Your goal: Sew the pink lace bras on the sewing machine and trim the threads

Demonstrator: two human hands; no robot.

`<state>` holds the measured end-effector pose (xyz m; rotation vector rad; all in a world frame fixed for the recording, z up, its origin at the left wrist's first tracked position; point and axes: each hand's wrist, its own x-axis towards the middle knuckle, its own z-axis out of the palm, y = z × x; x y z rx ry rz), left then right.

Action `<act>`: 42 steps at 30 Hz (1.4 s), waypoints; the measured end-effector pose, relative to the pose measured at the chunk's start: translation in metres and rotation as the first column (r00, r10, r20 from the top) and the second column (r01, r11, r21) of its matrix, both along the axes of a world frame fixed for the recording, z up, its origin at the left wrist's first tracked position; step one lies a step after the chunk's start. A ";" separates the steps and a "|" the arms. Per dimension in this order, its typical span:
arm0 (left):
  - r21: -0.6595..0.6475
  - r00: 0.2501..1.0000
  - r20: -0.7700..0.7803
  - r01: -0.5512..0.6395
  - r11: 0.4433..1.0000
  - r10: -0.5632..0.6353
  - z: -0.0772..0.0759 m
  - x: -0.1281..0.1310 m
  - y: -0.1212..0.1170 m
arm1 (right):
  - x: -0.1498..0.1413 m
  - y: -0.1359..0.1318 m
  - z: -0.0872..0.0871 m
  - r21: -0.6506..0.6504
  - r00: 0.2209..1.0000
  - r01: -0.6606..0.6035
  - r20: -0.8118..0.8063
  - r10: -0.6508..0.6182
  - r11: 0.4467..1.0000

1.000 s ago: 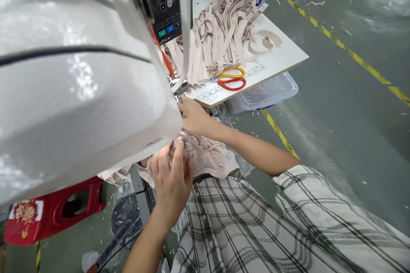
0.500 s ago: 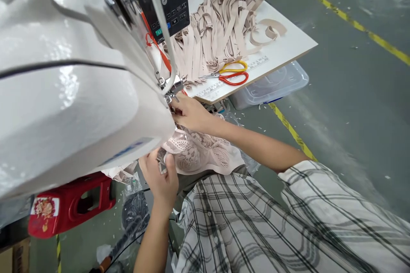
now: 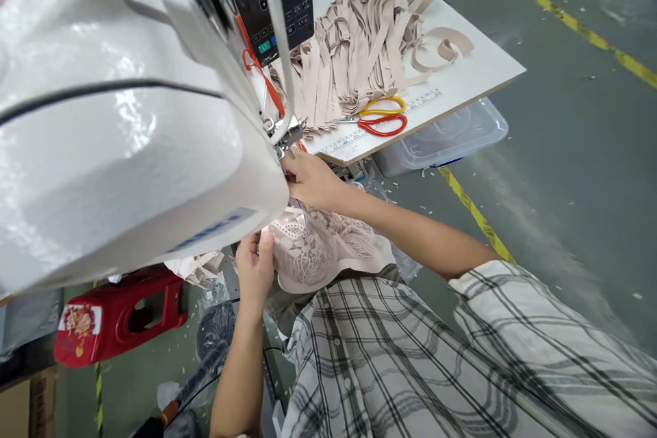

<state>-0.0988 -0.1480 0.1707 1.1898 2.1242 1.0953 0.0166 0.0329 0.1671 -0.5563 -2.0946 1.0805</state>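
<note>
Pale-pink lace garment with a rounded cup (image 3: 306, 259) lies near, beside the white sewing machine head (image 3: 169, 171). Left hand (image 3: 254, 267) pinches its left edge; right hand (image 3: 315, 181) is at the far side, fingertips hidden, grip cannot be determined. Cup appears formed; garment judged unfinished, remaining extent unverifiable.

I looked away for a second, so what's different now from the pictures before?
The left hand moved left, off the top of the lacy cloth, and now seems to pinch its edge between thumb and fingers, so more lace shows. The right hand stayed by the tip of the sewing machine. The scissors stayed on the white board.
</note>
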 end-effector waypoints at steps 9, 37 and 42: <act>0.002 0.986 0.089 -0.141 0.990 0.140 0.012 0.004 -0.001 | -0.003 -0.002 -0.001 -0.022 1.000 0.005 0.011 -0.005 1.000; 0.092 0.836 -0.508 0.292 0.952 -0.207 0.014 0.030 -0.027 | 0.125 -0.117 0.002 0.079 0.925 -0.298 -0.221 0.309 0.951; 0.233 0.831 -0.547 0.269 0.934 -0.103 0.006 0.035 -0.035 | 0.126 -0.131 -0.017 0.219 0.898 -0.351 -0.195 0.393 0.910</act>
